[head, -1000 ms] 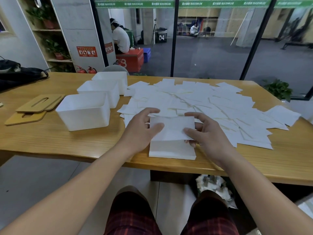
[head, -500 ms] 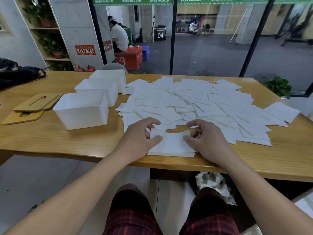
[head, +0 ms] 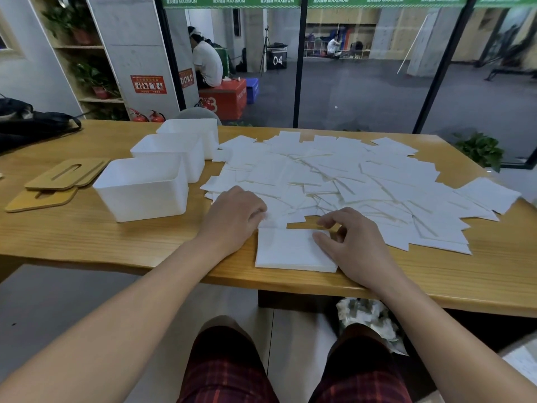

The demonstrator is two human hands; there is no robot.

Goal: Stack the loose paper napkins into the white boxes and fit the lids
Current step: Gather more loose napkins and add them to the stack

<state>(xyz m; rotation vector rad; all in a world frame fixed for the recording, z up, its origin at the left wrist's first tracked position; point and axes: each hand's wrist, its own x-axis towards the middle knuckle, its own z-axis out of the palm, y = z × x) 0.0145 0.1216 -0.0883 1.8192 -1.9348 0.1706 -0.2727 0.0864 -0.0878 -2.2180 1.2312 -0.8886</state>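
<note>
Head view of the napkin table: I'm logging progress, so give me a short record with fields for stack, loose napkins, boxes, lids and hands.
stack: neat napkin stack at the table's near edge
loose napkins: loose napkins spread widely beyond it
boxes: three white boxes in a row at left, lidless, no napkins visible inside
lids: wooden lids lying left of the boxes
left hand: left hand reaches into the loose napkins, fingertips hidden
right hand: right hand rests on the stack, fingers loosely curled

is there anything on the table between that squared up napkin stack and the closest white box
Nothing visible blocks it. The napkin stack lies at the near table edge, the nearest white box stands open to its left, and only the left hand is over the bare wood between them.
</note>
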